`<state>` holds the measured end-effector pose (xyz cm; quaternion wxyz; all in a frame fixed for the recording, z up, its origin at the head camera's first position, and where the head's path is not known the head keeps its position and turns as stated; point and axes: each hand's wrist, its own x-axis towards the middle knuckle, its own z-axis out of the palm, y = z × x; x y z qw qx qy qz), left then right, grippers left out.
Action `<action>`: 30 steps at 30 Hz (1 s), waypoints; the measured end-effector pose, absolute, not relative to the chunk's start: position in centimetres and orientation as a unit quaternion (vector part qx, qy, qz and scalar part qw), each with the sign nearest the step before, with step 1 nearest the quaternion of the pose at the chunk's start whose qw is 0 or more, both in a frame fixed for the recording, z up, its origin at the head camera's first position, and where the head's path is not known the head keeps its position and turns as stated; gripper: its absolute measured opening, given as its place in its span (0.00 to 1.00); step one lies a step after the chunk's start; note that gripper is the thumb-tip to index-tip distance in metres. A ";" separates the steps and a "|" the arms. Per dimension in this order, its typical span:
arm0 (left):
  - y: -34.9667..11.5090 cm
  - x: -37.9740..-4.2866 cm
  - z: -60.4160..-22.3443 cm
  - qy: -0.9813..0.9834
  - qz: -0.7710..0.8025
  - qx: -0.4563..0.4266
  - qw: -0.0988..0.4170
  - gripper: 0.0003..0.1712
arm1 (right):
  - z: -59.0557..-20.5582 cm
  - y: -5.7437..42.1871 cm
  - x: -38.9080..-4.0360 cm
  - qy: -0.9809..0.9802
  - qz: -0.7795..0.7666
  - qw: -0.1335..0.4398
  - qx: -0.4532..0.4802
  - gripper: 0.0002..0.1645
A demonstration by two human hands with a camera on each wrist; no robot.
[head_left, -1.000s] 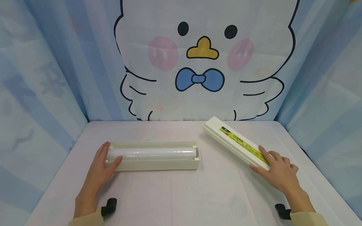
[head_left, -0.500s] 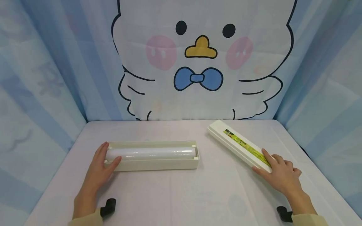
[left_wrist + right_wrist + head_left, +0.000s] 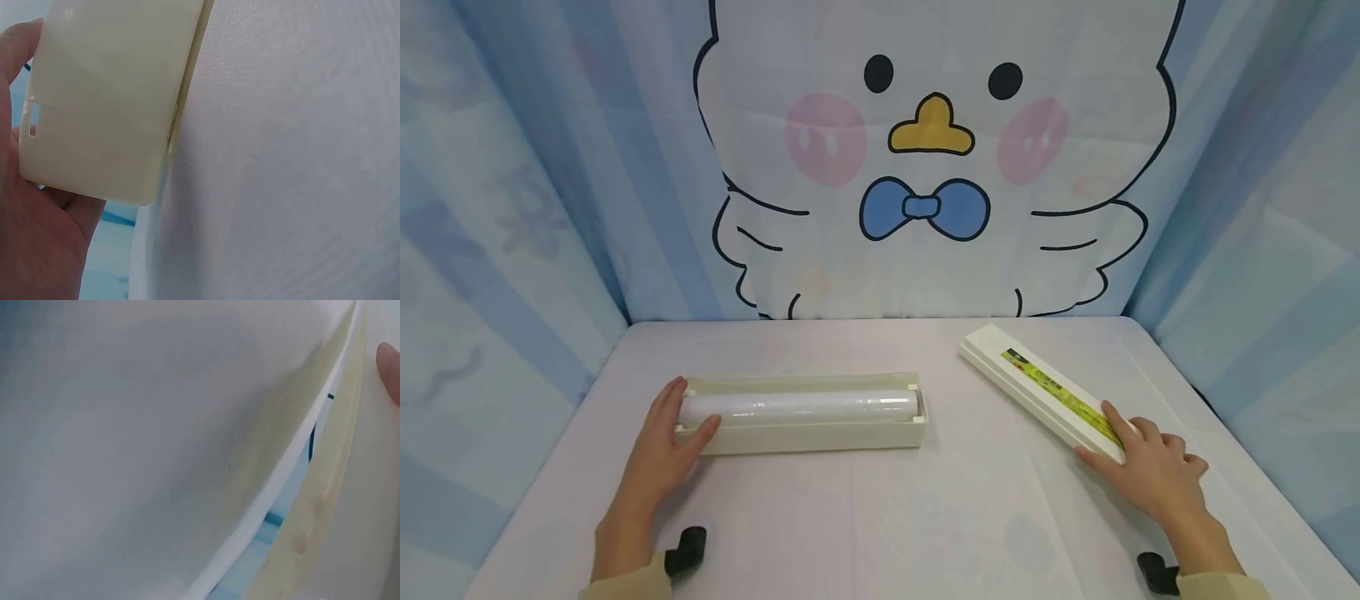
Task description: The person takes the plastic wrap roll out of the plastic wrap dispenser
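On the left of the table lies a long cream box, uncovered, with a roll of clear plastic wrap inside. My left hand grips the box's left end, thumb on the near side and fingers at the far side. The left wrist view shows the box wall close up, beside the thumb. My right hand grips the near end of the box's white lid, which bears a yellow-green label and slants away to the far left. In the right wrist view, a gap shows between the lid and the table.
Both things are on or over a pale cloth-covered table. A curtain with a cartoon bird stands at the back, with blue patterned curtains on both sides. Black wrist mounts stick out near the sleeves.
My right hand has moved a little to the right and toward me with the lid. The left hand and the box have stayed practically in place.
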<state>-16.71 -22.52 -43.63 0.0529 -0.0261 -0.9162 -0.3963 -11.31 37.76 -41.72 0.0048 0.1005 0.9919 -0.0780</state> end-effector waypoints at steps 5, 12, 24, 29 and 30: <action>-22.6 -16.7 -43.6 -0.917 -0.393 -0.028 0.060 0.51 | -41.6 37.7 -11.4 0.991 -0.075 0.020 0.111 0.65; -22.6 -16.6 -43.7 -0.915 -0.397 -0.031 0.064 0.51 | -41.2 37.5 -11.5 0.990 -0.071 0.045 0.117 0.65; -22.7 -16.8 -43.7 -0.915 -0.398 -0.031 0.057 0.52 | -40.5 35.7 -11.5 0.987 -0.064 0.103 0.109 0.62; -22.7 -16.8 -43.6 -0.915 -0.399 -0.027 0.047 0.52 | -40.4 35.2 -11.4 0.985 -0.065 0.114 0.110 0.62; -22.7 -16.8 -43.6 -0.915 -0.400 -0.026 0.046 0.52 | -40.5 35.1 -11.4 0.985 -0.065 0.116 0.110 0.62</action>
